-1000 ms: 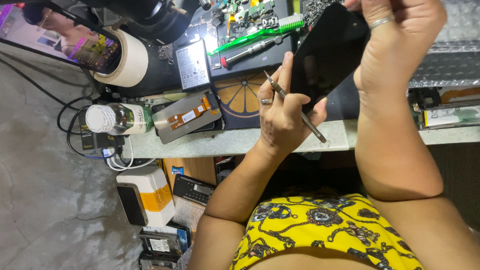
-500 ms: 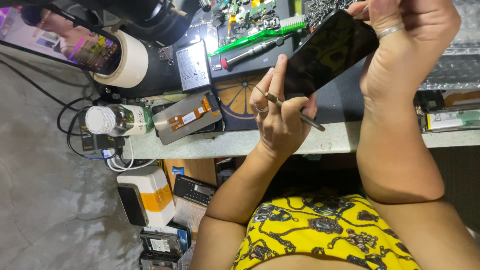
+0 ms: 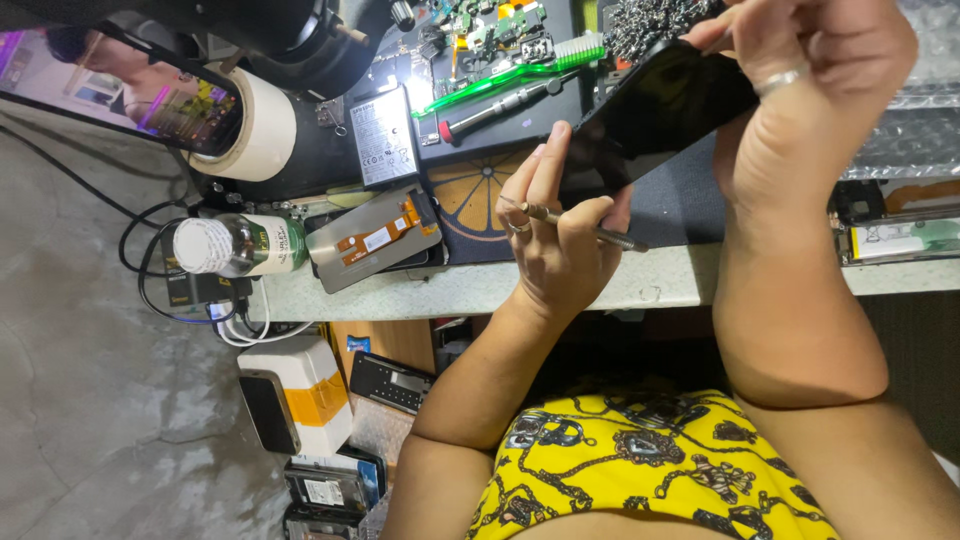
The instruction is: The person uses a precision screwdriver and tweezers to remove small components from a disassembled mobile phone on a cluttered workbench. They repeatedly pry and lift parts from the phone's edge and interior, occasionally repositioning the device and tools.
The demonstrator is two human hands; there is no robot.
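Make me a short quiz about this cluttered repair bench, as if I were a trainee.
1. True or false: the person's left hand grips a thin metal tool.
2. What does the right hand hold up? A) a roll of tape B) a flat black glossy phone screen panel C) a bottle
3. Fill in: the green-handled brush lies beside a dark slim ____.

Key: 1 true; 2 B; 3 screwdriver.
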